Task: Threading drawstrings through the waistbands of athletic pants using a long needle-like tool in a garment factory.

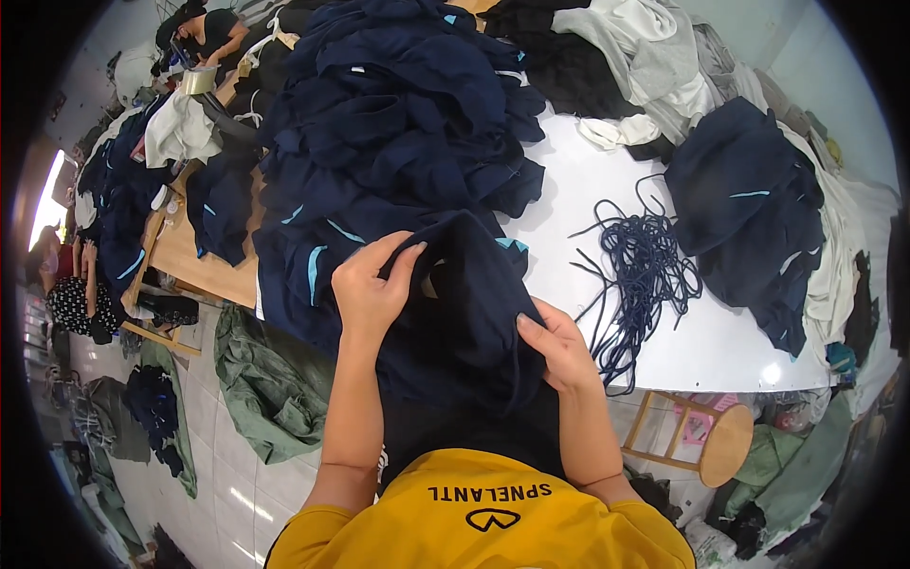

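Note:
Both hands stretch a navy garment [464, 303] by the edge of its opening, just in front of my body. My left hand [370, 289] is closed, pinching the edge between thumb and fingers. Lower on the opposite side, my right hand [559, 349] grips the rim with its thumb on top and its fingers behind the cloth. The inside of the opening looks dark. Beyond it rises a large pile of navy garments [389, 133] with light blue trim showing here and there. Which kind of garment I hold cannot be made out.
A tangle of navy cords [640, 284] lies on the white table [720, 356], beside more navy garments [744, 209]. Grey and white cloth [654, 57] is heaped behind. A wooden stool [725, 446] stands at right; green cloth [270, 379] lies on the floor. Other people [204, 38] sit at left.

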`<state>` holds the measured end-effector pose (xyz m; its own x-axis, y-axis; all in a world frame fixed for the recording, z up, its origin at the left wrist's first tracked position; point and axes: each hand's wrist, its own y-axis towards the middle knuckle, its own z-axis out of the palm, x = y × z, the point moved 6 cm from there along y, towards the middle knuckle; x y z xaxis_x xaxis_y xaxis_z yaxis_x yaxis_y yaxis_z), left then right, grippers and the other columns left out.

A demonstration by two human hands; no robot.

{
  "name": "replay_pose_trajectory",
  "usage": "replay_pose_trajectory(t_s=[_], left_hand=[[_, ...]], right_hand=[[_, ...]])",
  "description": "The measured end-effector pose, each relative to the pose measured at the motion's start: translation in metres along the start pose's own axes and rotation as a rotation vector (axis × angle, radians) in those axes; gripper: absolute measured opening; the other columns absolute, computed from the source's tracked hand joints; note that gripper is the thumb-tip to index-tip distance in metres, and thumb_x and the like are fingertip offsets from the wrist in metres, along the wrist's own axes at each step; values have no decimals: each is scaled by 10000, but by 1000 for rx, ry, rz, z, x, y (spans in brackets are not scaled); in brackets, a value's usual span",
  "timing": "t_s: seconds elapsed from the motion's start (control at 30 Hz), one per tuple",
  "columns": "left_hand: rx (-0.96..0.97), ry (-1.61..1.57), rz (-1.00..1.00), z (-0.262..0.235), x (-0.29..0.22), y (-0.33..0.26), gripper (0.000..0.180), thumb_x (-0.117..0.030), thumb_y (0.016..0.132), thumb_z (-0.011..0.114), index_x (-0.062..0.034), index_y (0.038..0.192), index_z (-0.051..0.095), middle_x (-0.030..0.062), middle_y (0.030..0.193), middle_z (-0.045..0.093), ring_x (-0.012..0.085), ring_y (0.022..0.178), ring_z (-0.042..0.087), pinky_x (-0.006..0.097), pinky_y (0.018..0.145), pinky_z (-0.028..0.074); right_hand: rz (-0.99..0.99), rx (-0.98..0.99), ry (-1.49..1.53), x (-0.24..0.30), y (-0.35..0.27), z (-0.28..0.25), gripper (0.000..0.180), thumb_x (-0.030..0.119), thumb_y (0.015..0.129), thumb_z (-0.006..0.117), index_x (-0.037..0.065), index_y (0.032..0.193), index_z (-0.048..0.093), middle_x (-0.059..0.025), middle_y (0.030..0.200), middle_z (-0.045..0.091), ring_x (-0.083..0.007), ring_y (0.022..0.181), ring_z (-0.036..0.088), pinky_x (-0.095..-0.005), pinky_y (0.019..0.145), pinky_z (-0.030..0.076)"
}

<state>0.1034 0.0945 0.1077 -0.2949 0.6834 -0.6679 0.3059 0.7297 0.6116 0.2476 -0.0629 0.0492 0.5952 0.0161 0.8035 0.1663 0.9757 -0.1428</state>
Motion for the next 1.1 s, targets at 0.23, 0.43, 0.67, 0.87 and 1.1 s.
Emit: replay_pose_trajectory(t_s=[0.23,0.43,0.67,0.87,1.1], left_hand=[[25,-8,6,-1,2,-2,141,-62,735,739,1,852,691,116,791,695,219,678,668,268,624,500],[5,-28,33,2,-1,-4,147,-62,741,737,7,861,690,119,791,695,214,666,669,248,591,497],[-13,88,53,-4,22,8,132,-80,749,728,-13,855,685,124,778,669,240,658,643,287,590,486],[-19,306,301,-28,45,23,200,12,640,643,-69,822,662,74,657,568,260,629,553,347,590,426],[346,-62,628,34,-67,-38,218,-105,559,664,-130,775,658,-4,600,530,166,537,532,302,497,403]], right_hand=[[-126,-35,-188,5,-2,2,269,142,963,506,-41,1153,559,-42,1031,618,-86,914,541,-212,843,434],[-157,-203,-180,-6,-5,-6,268,211,964,530,-29,1074,576,-8,925,607,-55,808,521,-195,753,437],[-156,-322,-25,-6,-15,-10,257,249,964,532,-2,969,590,20,820,567,-29,734,466,-178,649,395],[-72,-101,-641,5,-47,-12,248,202,940,556,-29,855,583,-21,773,560,-73,736,479,-204,650,384],[-701,-159,-1102,57,-32,24,627,175,661,821,-13,1201,564,-218,1200,578,-314,1118,565,-355,926,440]])
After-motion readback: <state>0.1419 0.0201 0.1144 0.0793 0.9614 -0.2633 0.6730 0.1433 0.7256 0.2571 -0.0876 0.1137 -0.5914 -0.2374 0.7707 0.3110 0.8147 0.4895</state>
